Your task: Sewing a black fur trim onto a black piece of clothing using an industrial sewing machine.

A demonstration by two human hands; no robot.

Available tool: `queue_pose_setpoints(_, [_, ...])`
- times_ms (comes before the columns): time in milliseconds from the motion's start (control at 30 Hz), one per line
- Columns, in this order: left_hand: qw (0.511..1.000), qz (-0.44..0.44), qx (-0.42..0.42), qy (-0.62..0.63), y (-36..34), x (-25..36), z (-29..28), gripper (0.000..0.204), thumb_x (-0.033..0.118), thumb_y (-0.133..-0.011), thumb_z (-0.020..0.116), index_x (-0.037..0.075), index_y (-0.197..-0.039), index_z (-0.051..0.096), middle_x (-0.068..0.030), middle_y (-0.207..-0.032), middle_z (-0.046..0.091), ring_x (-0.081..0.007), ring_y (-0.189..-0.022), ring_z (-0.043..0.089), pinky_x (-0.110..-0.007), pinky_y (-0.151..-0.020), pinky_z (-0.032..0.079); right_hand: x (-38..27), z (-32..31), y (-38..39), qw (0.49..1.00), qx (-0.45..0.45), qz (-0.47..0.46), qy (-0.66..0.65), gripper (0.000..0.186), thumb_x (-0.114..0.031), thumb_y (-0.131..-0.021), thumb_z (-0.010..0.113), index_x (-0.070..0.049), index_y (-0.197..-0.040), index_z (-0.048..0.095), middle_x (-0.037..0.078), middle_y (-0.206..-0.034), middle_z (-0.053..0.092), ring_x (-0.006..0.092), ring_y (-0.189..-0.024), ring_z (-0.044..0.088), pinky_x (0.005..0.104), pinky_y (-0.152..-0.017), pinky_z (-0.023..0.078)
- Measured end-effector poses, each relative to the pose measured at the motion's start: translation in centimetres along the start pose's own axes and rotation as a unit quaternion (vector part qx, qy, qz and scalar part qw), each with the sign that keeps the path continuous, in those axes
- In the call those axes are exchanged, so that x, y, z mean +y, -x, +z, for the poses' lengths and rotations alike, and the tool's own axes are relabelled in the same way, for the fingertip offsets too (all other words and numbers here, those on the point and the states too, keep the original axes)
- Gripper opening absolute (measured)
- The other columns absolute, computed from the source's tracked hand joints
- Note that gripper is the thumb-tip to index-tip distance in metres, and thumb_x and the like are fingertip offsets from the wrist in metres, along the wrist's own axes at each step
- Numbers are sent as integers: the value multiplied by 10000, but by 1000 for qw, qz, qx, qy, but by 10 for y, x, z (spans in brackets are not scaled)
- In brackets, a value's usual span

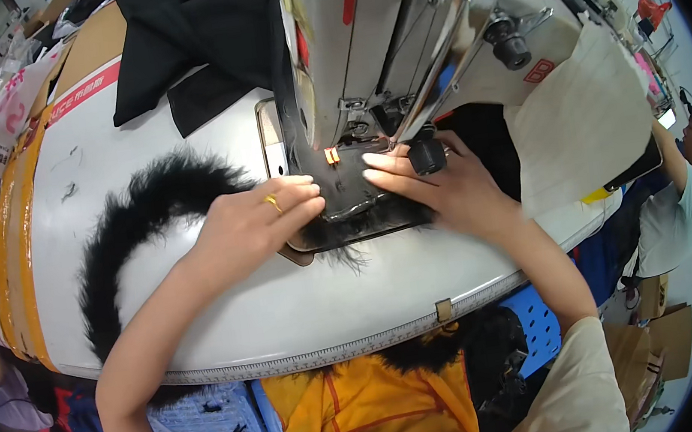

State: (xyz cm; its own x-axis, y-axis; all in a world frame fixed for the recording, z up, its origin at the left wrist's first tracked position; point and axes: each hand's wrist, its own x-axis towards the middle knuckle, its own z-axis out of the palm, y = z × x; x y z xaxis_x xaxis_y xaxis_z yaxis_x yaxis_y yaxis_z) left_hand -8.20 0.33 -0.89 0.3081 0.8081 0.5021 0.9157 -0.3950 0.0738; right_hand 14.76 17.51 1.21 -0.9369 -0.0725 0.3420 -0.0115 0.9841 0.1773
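Note:
A light-coloured sewing machine (373,48) stands over a dark metal bed plate (341,178), with an orange piece at its presser foot. My left hand (252,223), a ring on one finger, lies at the plate's left edge with fingers stretched out. From behind that hand a black fluffy trim (127,225) curves leftward and down to the table's front edge. My right hand (455,185) rests right of the needle area, its fingers apart and pointing left, partly hidden by a black knob (426,154). Dark material and loose fluff show along the plate's front edge between my hands.
Folded black fabric (199,40) lies left of the machine head on the white table (203,320). A measuring tape (295,363) runs along the front edge. A pale sheet (581,122) hangs at right. Blue plastic baskets (537,326) stand below. Other people work at both sides.

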Motion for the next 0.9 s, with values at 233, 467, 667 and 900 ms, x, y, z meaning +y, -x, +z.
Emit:
queue_pose_setpoints(233, [984, -143, 16, 106, -3, 10, -5, 492, -48, -587, 716, 116, -1048, 672, -43, -1052, 618, -225, -1040, 599, -317, -779, 544, -11, 11, -18, 996, -22, -31, -85, 499, -47, -763, 570, -162, -1248, 591, -51, -1262, 556, 141, -1035, 562, 311, -877, 482])
queue_pose_setpoints(467, [997, 38, 43, -48, -9, 2, -5, 268, 106, -710, 608, 75, -974, 650, -14, -952, 627, -172, -934, 632, -282, -734, 547, -19, 19, -16, 998, 13, -8, -54, 491, -71, -769, 570, -163, -1251, 598, -57, -1308, 550, 122, -955, 563, 260, -854, 471])
queue_pose_setpoints(667, [1000, 22, -18, -4, -3, -12, -14, 253, 85, -709, 615, 81, -953, 684, -32, -957, 662, -200, -882, 663, -298, -726, 560, -15, 23, -11, 999, -10, 12, -43, 494, -78, -788, 562, -175, -1272, 580, -35, -1331, 557, 136, -981, 585, 275, -858, 446])
queue_pose_setpoints(900, [995, 86, 21, -41, -13, -22, 2, 298, 87, -698, 618, 108, -989, 680, 5, -914, 643, -159, -797, 638, -268, -673, 535, 11, 31, -6, 1000, 21, 11, 16, 175, -137, -755, 622, -153, -924, 665, -45, -970, 622, 183, -856, 592, 304, -754, 488])
